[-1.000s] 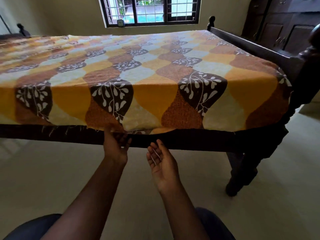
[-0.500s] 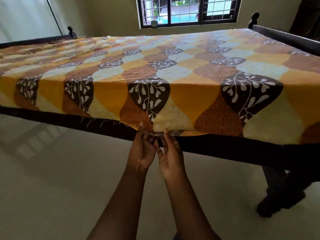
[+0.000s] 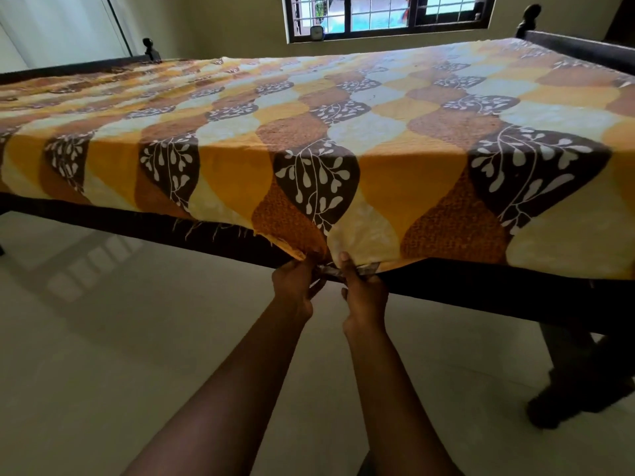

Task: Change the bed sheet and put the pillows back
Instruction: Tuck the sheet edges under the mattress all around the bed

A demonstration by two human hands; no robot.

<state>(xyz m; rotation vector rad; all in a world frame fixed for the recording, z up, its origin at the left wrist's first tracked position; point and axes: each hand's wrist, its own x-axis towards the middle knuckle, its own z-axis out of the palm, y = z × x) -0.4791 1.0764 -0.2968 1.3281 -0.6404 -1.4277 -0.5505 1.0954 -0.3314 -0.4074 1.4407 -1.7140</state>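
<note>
Bed sheet (image 3: 343, 108) hem is gripped by the left hand (image 3: 294, 286) and right hand (image 3: 365, 298), fingers curled on the fabric, side by side at the near bed rail (image 3: 481, 297). An uneven pull risks dragging the sheet askew or tearing its frayed edge. The sheet spreads above and beyond both hands, toward the window (image 3: 378, 15).

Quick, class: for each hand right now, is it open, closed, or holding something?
Left hand: closed, grip on the bottom edge of the bed sheet.
Right hand: closed, pinching the same edge just beside it.
</note>
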